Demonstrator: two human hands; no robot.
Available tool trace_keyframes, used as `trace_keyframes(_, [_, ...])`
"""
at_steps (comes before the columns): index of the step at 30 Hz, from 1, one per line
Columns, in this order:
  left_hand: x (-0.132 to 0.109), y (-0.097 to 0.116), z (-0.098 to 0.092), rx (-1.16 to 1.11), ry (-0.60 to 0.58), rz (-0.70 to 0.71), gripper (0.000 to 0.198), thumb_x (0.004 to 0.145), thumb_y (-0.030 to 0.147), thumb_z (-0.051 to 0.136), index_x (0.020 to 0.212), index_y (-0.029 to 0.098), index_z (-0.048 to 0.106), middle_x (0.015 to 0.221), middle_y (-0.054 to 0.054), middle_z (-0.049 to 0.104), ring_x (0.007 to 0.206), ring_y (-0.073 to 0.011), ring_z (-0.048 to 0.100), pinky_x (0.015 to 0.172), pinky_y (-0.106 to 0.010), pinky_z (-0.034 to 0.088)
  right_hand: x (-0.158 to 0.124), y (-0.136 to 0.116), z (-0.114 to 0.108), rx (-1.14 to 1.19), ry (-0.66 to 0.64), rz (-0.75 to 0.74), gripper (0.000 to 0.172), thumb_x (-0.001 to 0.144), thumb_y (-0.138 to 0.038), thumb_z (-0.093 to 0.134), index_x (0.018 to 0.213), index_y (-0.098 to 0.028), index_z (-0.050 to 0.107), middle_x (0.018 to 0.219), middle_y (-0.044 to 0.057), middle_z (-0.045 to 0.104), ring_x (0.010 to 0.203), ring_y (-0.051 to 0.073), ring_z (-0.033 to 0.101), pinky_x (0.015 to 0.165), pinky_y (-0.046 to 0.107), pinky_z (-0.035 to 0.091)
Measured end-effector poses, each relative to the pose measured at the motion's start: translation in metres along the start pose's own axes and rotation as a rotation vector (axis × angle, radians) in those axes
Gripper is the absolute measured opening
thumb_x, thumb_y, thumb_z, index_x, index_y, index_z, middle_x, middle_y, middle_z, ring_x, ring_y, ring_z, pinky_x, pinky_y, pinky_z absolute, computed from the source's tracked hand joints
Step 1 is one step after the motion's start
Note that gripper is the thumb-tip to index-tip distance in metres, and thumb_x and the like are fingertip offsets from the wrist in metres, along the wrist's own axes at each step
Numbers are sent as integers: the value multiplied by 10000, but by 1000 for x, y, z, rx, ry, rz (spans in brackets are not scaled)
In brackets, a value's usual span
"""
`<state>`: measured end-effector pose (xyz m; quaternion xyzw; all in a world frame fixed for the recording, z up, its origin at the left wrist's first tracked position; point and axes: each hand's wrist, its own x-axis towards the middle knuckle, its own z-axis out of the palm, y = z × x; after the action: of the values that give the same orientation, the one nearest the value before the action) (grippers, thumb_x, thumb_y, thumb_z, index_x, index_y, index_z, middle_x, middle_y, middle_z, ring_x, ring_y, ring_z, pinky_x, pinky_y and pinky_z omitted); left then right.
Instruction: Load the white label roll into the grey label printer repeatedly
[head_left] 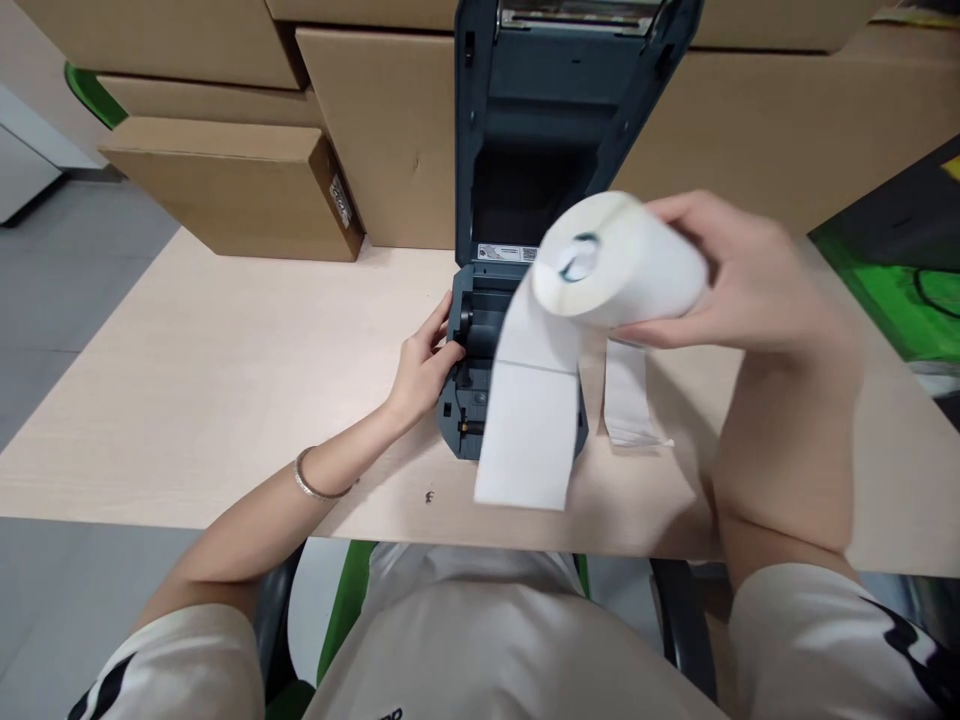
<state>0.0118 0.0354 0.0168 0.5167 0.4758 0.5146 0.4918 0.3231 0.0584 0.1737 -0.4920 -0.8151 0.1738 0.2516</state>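
Note:
My right hand (739,270) is closed around a roll of white label paper (637,260), lifted above the printer. From the roll a strip of blank labels hangs down, covering part of the printer's inside. The dark label printer (450,425) sits on the table with its lid (555,110) raised upright. My left hand (427,370) grips the printer's left side, its thumb over the inner edge and the other fingers along the outside. A folded stack of white labels (628,395) lies on the table just right of the printer.
Cardboard boxes stand along the back of the wooden table (225,400), with a flatter carton (225,190) at the back left. At the right edge is a green surface (870,290) with a black cable. A small dark mark (429,497) shows near the front edge.

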Motion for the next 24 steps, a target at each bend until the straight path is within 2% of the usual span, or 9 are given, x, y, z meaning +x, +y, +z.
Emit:
trace_keyframes(3, [0, -2, 0, -3, -15, 10, 901, 806, 263, 693, 1704, 239, 620, 1433, -79, 838, 1263, -328, 743, 1009, -428, 630, -3, 31, -31, -34, -38, 85, 838, 625, -806, 898, 1297, -344, 710, 1370, 108, 775, 1300, 528, 709, 1114, 714, 587])
trace_keyframes(6, [1, -3, -1, -5, -18, 10, 894, 801, 258, 690, 1693, 279, 634, 1404, -47, 851, 1183, -297, 747, 957, -408, 627, 4, 68, -37, -82, -176, 187, 820, 617, -813, 893, 1257, -331, 722, 1296, 131, 780, 1227, 504, 731, 1092, 685, 599])
trace_keyframes(8, [1, -3, -1, 0, -15, 28, 877, 797, 258, 690, 1672, 287, 653, 1399, -45, 853, 1183, -295, 748, 968, -407, 625, 13, 85, -28, -124, -250, 276, 763, 667, -725, 900, 1273, -291, 739, 1319, 163, 787, 1228, 482, 734, 1085, 633, 601])
trace_keyframes(11, [1, -1, -1, 14, -8, 55, 851, 797, 258, 693, 1647, 258, 676, 1408, -75, 846, 1269, -324, 740, 1036, -432, 623, 29, 97, -1, -169, -343, 350, 768, 712, -643, 897, 1349, -244, 736, 1388, 182, 788, 1251, 453, 736, 1091, 595, 611])
trace_keyframes(16, [-1, 2, -1, 23, 0, 22, 870, 785, 257, 692, 1654, 276, 670, 1367, -63, 851, 1241, -323, 739, 1003, -437, 631, 46, 103, 41, -174, -430, 337, 870, 618, -624, 896, 1381, -237, 737, 1429, 156, 794, 1255, 444, 767, 1106, 596, 646])
trace_keyframes(19, [-1, 2, -2, 23, -10, 9, 885, 799, 257, 702, 1681, 267, 638, 1339, -68, 851, 1164, -310, 744, 982, -427, 622, 44, 111, 41, -209, -459, 303, 1026, 620, -693, 900, 1508, -217, 704, 1570, 190, 733, 1380, 485, 729, 1191, 628, 617])
trace_keyframes(21, [-1, 1, -3, 23, -12, 14, 876, 805, 261, 711, 1678, 264, 637, 1326, -69, 848, 1138, -307, 742, 985, -428, 615, 39, 119, 33, -264, -486, 347, 1094, 597, -728, 917, 1542, -220, 701, 1615, 197, 710, 1437, 517, 698, 1214, 647, 604])
trace_keyframes(22, [-1, 0, -3, 24, -12, 15, 871, 807, 265, 714, 1675, 265, 639, 1319, -69, 847, 1132, -307, 741, 986, -431, 612, 36, 124, 29, -288, -505, 384, 1061, 579, -730, 928, 1496, -230, 737, 1569, 196, 741, 1399, 521, 720, 1174, 647, 625])
trace_keyframes(24, [0, -1, -4, 28, -15, 13, 873, 806, 270, 715, 1675, 272, 637, 1306, -67, 845, 1121, -305, 739, 982, -434, 609, 31, 133, 25, -312, -494, 405, 836, 551, -743, 931, 1232, -265, 843, 1294, 167, 853, 1151, 487, 811, 984, 622, 690])
